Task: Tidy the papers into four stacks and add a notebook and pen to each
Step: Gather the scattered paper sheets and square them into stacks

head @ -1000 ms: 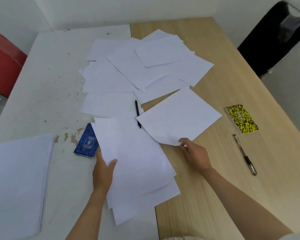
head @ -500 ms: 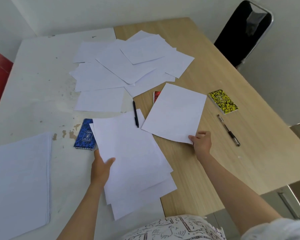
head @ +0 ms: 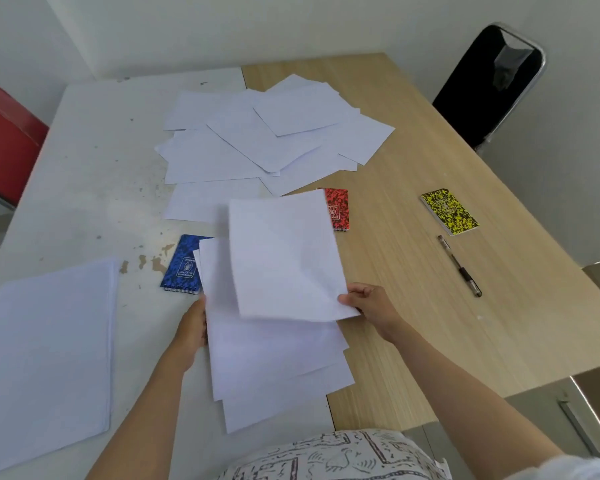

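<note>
**A:** What are the hands doing?

**B:** The right hand [head: 369,308] pinches the near right corner of a single white sheet of paper [head: 284,258], held over a loose pile of white sheets [head: 274,362] at the near edge of the worktop [head: 413,278]. The left hand [head: 191,332] rests against that pile's left edge; whether its fingers curl under the sheets I cannot tell.

**A:** Where is everything else?

**B:** A squared stack of white paper [head: 45,355] lies at the near left corner. Scattered white sheets [head: 267,140] overlap toward the far edge. A blue patterned notebook [head: 182,265] sits just left of the loose pile, partly under it. A red patterned notebook [head: 338,209] shows just beyond the held sheet. A yellow and black patterned notebook [head: 449,211] lies toward the right edge, with a dark pen [head: 459,266] near it.

**A:** How will the paper handle?

**B:** Probably very light and floppy; the held sheet looks slightly bowed. One sheet likely slides easily over another, so a corner pinch suits a single sheet, while a pile is better squared from both long edges
</note>
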